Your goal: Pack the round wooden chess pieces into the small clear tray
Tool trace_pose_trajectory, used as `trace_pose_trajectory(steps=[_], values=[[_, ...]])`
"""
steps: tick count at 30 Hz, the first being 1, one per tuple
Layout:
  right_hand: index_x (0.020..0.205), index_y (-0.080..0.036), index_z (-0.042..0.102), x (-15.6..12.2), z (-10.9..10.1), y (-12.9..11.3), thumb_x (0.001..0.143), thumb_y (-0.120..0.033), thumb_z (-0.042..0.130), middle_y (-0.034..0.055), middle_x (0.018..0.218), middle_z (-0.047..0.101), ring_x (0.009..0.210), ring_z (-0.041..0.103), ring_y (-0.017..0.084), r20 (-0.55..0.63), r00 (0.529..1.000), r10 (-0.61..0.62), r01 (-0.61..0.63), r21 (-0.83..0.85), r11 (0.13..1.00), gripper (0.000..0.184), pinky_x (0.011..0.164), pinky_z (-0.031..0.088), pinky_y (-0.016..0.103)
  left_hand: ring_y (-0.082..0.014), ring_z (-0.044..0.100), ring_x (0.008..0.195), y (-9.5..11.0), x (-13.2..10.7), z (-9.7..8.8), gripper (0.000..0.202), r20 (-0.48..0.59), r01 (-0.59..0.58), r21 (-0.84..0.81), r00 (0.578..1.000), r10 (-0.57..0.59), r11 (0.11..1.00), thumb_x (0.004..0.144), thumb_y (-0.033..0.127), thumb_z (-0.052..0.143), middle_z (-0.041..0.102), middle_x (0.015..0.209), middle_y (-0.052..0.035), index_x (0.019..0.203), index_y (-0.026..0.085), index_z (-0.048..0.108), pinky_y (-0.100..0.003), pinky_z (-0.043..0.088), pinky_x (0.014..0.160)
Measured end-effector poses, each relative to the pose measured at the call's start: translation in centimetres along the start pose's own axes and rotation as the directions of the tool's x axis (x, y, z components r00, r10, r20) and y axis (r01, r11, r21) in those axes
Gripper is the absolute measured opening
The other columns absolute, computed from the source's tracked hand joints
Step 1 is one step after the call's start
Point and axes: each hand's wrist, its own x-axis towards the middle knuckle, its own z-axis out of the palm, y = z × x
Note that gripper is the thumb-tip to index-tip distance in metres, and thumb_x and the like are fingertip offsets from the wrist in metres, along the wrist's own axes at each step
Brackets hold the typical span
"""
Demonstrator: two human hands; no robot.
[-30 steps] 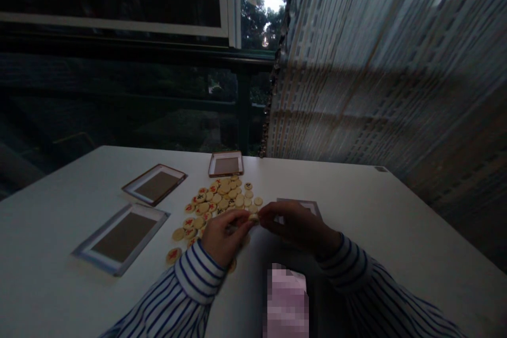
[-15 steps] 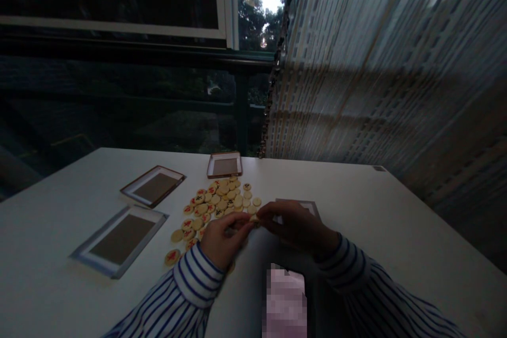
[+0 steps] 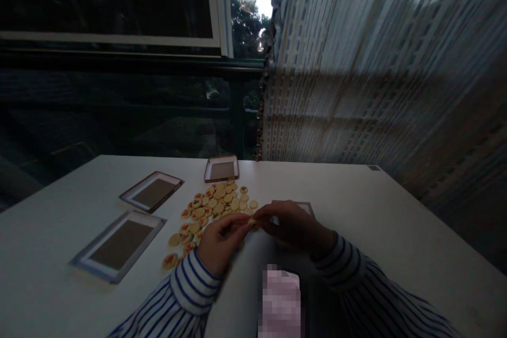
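Observation:
Between the fingertips of my left hand (image 3: 219, 240) and my right hand (image 3: 295, 224), a round Chinese chess piece (image 3: 253, 225) with a dark character is pinched near the middle of the white table. Both hands have their fingers drawn together at it. Just beyond and left of them spreads a loose pile of Chinese chess pieces (image 3: 217, 206), pale wooden discs, some face up with red or black characters and others blank side up. A shallow pale-rimmed box part (image 3: 307, 206) lies under and behind my right hand, which hides much of it.
On the left of the white table (image 3: 356, 211) lie a grey-rimmed shallow tray (image 3: 122, 243) and a brown-edged one (image 3: 154, 193). Another brown-edged tray (image 3: 222, 170) stands at the far edge. A pixelated pinkish object (image 3: 280, 301) is at the front. A string curtain (image 3: 356, 63) hangs behind.
The view has shifted slightly, moving the scene a little left and down. Both hands stay together at the piece, and its dark character shows more plainly now.

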Motion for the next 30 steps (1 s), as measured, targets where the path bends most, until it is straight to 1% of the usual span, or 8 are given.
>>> trace_pose_trajectory(steps=[6,11,16,19,22,23,26,30], values=[[0.094,-0.02,0.06,0.1,-1.0,-0.3,0.078,-0.023,0.05,0.0016,0.082,0.065,0.075,0.058,0.012,-0.017,1.0,0.02,-0.021,-0.038,0.999,0.019,0.068,0.041,0.022,-0.0146,0.06,0.066,0.4,0.1,0.4,0.028,-0.033,0.083,-0.065,0.996,-0.085,0.994,0.06,0.032,0.066,0.067,0.072,-0.0048,0.08,0.014,0.064,-0.023,0.047,0.059],[0.093,-0.02,0.061,0.0,-2.1,-0.8,0.079,-0.022,0.047,0.0023,0.085,0.065,0.079,0.057,0.013,-0.044,0.999,-0.007,-0.001,-0.17,0.985,0.019,0.072,0.039,0.024,-0.0148,0.06,0.064,0.6,0.5,0.7,0.036,-0.069,0.145,-0.099,0.986,-0.153,0.984,0.058,0.036,0.067,0.067,0.072,-0.0052,0.085,0.013,0.065,-0.022,0.045,0.053],[0.096,-0.02,0.06,-0.1,-3.0,-0.8,0.079,-0.024,0.048,0.0026,0.088,0.065,0.082,0.056,0.014,-0.04,0.999,0.006,-0.015,-0.233,0.972,0.021,0.075,0.038,0.025,-0.0154,0.061,0.071,1.1,1.5,1.2,0.036,-0.042,0.118,-0.156,0.991,-0.126,0.981,0.061,0.035,0.066,0.067,0.079,-0.0061,0.089,0.014,0.065,-0.024,0.047,0.062],[0.096,-0.019,0.06,-0.3,-3.8,-0.7,0.08,-0.025,0.047,0.0032,0.089,0.064,0.083,0.055,0.014,-0.062,0.998,0.033,-0.049,-0.275,0.96,0.022,0.075,0.038,0.026,-0.0143,0.061,0.069,1.4,2.3,2.0,0.037,-0.043,0.104,-0.177,0.993,-0.114,0.979,0.062,0.035,0.066,0.067,0.078,-0.0057,0.091,0.014,0.064,-0.023,0.046,0.061],[0.098,-0.019,0.059,-0.6,-4.7,-0.6,0.08,-0.025,0.046,0.004,0.09,0.064,0.084,0.055,0.015,-0.073,0.996,0.054,-0.075,-0.317,0.945,0.023,0.076,0.038,0.027,-0.0136,0.061,0.065,1.3,2.8,3.2,0.039,-0.064,0.139,-0.269,0.985,-0.161,0.953,0.06,0.036,0.067,0.067,0.074,-0.005,0.092,0.013,0.062,-0.022,0.046,0.055],[0.098,-0.019,0.059,-0.7,-4.9,-0.5,0.08,-0.025,0.046,0.004,0.091,0.064,0.085,0.054,0.015,-0.08,0.995,0.06,-0.083,-0.33,0.94,0.023,0.076,0.038,0.028,-0.0132,0.061,0.065,1.1,2.8,3.5,0.039,-0.059,0.156,-0.315,0.981,-0.183,0.936,0.06,0.035,0.068,0.067,0.075,-0.005,0.092,0.013,0.062,-0.022,0.046,0.057],[0.099,-0.018,0.059,-0.9,-5.3,-0.2,0.08,-0.025,0.046,0.0041,0.094,0.064,0.088,0.054,0.016,-0.089,0.994,0.068,-0.096,-0.36,0.928,0.024,0.079,0.037,0.03,-0.0123,0.061,0.068,0.4,2.6,4.3,0.038,-0.031,0.162,-0.425,0.981,-0.193,0.891,0.06,0.032,0.068,0.067,0.075,-0.0045,0.092,0.013,0.062,-0.023,0.047,0.067],[0.099,-0.017,0.06,-0.8,-5.1,0.4,0.08,-0.024,0.046,0.0053,0.095,0.064,0.09,0.054,0.017,-0.026,0.998,0.057,-0.063,-0.388,0.92,0.025,0.079,0.038,0.03,-0.0118,0.061,0.07,-0.5,2.1,4.8,0.035,0.019,0.236,-0.451,0.967,-0.255,0.861,0.06,0.03,0.069,0.067,0.077,-0.0043,0.09,0.013,0.062,-0.024,0.047,0.071]])
